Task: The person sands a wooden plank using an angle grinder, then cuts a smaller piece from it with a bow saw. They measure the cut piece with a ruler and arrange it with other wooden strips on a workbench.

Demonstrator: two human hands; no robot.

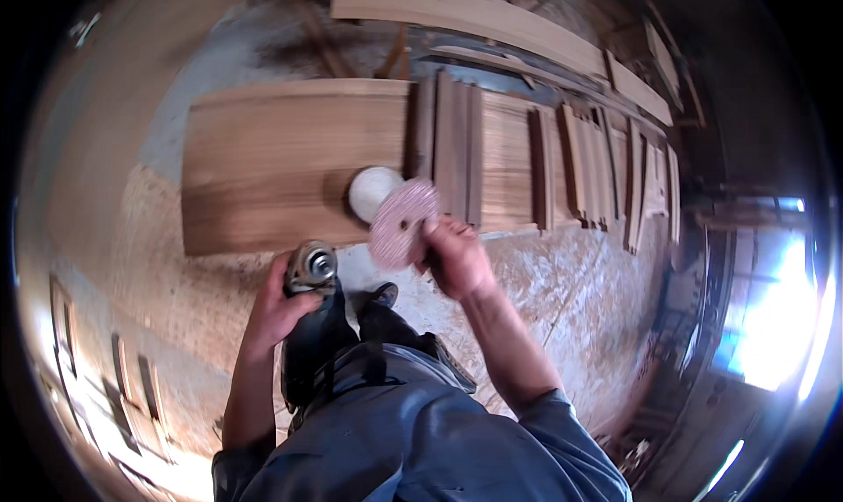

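My left hand point(274, 307) is wrapped round the head of an angle grinder point(318, 263), its bare metal spindle turned up toward me. In my right hand point(460, 258) a pinkish round sanding disc point(395, 237) with a small centre hole is pinched at its right edge. The disc tilts above the front edge of a wide wooden board point(272, 151). Partly behind it, a white round pad or disc point(372, 193) rests on the board. The grinder is held in front of the board's near edge, and its body is mostly hidden below my hand.
Several narrow wooden strips point(457, 151) lie crosswise to the right of the white disc. Beyond them are more strips point(588, 164). Long planks point(474, 15) stretch across the far side. The floor point(562, 283) looks dusty, and a bright window point(777, 318) shows at right.
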